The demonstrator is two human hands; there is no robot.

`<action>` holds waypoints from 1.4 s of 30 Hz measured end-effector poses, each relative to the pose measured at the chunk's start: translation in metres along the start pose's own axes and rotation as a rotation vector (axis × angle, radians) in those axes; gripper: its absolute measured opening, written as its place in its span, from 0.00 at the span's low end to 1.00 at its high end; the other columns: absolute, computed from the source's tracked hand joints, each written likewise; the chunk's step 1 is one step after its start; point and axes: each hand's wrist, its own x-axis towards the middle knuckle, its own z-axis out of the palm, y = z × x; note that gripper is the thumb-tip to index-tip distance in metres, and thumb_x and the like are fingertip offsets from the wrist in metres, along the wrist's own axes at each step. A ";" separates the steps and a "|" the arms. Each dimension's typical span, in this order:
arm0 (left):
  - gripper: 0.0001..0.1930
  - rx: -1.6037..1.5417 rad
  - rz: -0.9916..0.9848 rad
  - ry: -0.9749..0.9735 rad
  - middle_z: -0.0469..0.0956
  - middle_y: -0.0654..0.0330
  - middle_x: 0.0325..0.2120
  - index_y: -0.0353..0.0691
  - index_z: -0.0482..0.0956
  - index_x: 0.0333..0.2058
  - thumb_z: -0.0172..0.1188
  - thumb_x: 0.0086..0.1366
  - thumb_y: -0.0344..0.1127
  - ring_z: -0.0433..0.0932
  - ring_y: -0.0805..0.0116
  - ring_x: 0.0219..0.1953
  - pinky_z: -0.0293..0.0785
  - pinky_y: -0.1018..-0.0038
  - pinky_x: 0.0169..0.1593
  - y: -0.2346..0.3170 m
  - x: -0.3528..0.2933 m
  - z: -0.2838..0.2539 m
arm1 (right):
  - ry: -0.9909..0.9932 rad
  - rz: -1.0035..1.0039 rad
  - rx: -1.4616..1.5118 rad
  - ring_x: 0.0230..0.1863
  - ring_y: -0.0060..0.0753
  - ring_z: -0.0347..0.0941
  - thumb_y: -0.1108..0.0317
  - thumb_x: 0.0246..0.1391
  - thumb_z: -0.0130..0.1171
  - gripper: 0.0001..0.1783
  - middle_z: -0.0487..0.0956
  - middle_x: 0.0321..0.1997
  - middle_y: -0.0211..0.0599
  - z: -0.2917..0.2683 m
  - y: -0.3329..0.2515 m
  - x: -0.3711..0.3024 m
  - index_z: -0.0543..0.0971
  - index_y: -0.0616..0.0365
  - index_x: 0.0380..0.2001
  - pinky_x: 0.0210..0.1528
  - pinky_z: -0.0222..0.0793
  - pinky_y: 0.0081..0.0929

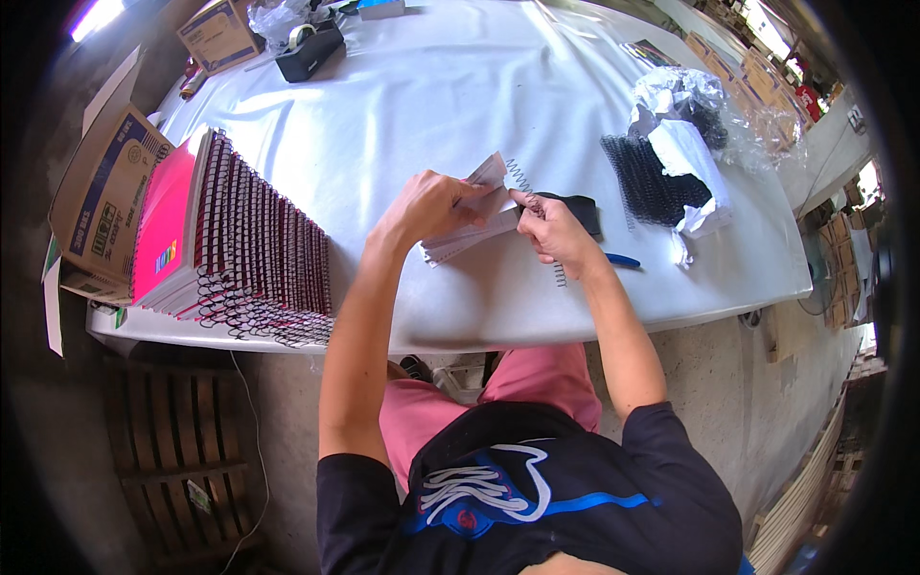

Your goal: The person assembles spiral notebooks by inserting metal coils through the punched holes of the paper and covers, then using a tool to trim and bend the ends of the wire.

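Evidently, we find the left hand [433, 205] pinching the paper sheets [470, 241] and the right hand [559, 233] gripping the spiral coil [517, 174], apparently to steady them side by side.

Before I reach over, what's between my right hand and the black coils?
In the head view, a black object, then a narrow strip of white tablecloth.

Has both bare forearms [359, 326] extended from the near side toward the far side. Holds left hand [431, 205] turned to the right, with bent fingers [470, 191]. Has right hand [554, 230] curled toward the left.
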 end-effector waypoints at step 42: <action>0.29 0.295 -0.256 1.012 0.69 0.62 0.36 0.46 0.70 0.26 0.69 0.36 0.63 0.65 0.57 0.49 0.40 0.38 0.56 0.074 -0.086 0.103 | 0.004 -0.519 -0.529 0.29 0.35 0.67 0.68 0.53 0.57 0.13 0.73 0.29 0.39 -0.003 0.007 -0.082 0.79 0.57 0.43 0.36 0.64 0.25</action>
